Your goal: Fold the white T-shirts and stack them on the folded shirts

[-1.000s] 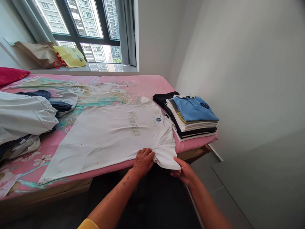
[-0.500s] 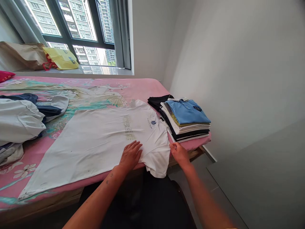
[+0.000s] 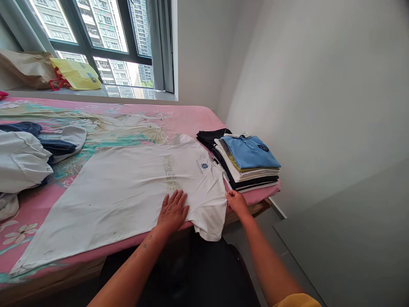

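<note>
A white T-shirt (image 3: 128,187) lies spread sideways on the bed, folded lengthwise, with its collar side to the right and a small dark print on the chest. One sleeve droops over the bed's front edge. My left hand (image 3: 173,211) rests flat on the shirt near its front edge, fingers spread. At the shirt's right edge, by the sleeve and shoulder, my right hand (image 3: 236,201) pinches the fabric between thumb and fingers. Just beyond that hand sits a stack of folded clothes (image 3: 246,172), topped by a light blue polo shirt (image 3: 252,151).
Crumpled white and navy clothes (image 3: 25,162) lie at the left on the pink floral bed sheet (image 3: 188,115). A brown paper bag (image 3: 25,70) and a yellow bag (image 3: 78,74) stand on the window sill. A wall (image 3: 313,106) closes off the right side.
My left hand has flattened, its fingers spreading a little more on the shirt. The right hand keeps its pinch at the sleeve. The view has shifted slightly.
</note>
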The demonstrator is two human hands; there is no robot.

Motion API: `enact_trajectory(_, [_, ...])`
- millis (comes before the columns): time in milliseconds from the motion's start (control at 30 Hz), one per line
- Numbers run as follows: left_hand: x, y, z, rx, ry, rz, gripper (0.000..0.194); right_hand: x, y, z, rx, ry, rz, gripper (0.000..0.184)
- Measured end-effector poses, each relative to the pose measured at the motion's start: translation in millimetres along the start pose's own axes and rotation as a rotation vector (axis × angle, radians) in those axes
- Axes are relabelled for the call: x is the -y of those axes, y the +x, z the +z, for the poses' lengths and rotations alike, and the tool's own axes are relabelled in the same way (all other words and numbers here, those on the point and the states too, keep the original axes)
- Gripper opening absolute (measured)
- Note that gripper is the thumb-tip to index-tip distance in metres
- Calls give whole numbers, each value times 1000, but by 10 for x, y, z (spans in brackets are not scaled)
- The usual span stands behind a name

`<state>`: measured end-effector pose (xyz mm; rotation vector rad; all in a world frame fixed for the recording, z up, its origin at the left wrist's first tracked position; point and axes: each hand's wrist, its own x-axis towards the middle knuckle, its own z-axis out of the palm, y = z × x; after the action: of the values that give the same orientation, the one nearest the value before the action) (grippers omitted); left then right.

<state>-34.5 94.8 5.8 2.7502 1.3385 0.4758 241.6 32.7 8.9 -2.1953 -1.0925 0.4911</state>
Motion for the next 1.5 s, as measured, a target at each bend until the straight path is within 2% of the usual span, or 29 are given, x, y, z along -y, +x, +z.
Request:
enact_trajectory(100, [0, -7, 3, -5, 6, -4, 48, 64, 45, 1, -8, -39, -9, 26])
enact_trajectory(267, [-10, -20, -11, -19, 7, -8, 48, 93, 62, 29, -42, -110, -5, 38])
enact_trajectory(500, [3, -43, 12, -41, 21, -9, 47, 135, 57, 32, -43, -191, 55, 30])
enact_trajectory(567, [8, -49, 26, -46, 16, -12, 47, 203, -26, 38, -87, -205, 58, 29])
enact_trajectory(633, [12, -51, 34, -47, 7, -10, 47, 336, -168, 69, -164, -163, -10, 33])
enact_trajectory(700, [13, -50, 36, -47, -2, -8, 47, 552, -336, 145, -193, -68, -215, 33])
enact_trajectory(800, [14, -51, 29, -52, -9, 5, 49, 972, -506, 364, -52, 33, -621, 35])
enact_trajectory(867, [17, -61, 22, -62, -14, 28, 52, 1199, -492, 541, 100, 2, -768, 40])
enact_trajectory(933, [22, -80, 15, -66, -29, 54, 57, 1283, -366, 674, 273, -120, -779, 45])
enact_trajectory(1000, [29, -105, 11, -60, -45, 72, 59, 1196, -160, 718, 380, -300, -674, 49])
enact_trajectory(1033, [33, -118, 10, -55, -49, 77, 59, 1101, -44, 705, 388, -390, -598, 52])
enact_trajectory(1133, [43, -144, 14, -33, -52, 78, 59, 781, 256, 580, 230, -539, -347, 58])
enact_trajectory(1233, [56, -140, 22, -2, -65, 68, 59, 696, 357, 475, 162, -547, -267, 57])
enact_trajectory(1267, [60, -133, 23, 11, -73, 65, 59, 749, 343, 474, 146, -534, -281, 56])
enact_trajectory(1333, [61, -121, 18, 42, -92, 59, 59, 941, 273, 531, 143, -480, -409, 52])
enact_trajectory(1433, [11, -151, -30, 93, -133, 53, 56, 1273, 140, 711, 239, -382, -674, 48])
enact_trajectory(1500, [-71, -229, -110, 115, -181, 49, 55, 1408, 52, 838, 313, -363, -738, 47])
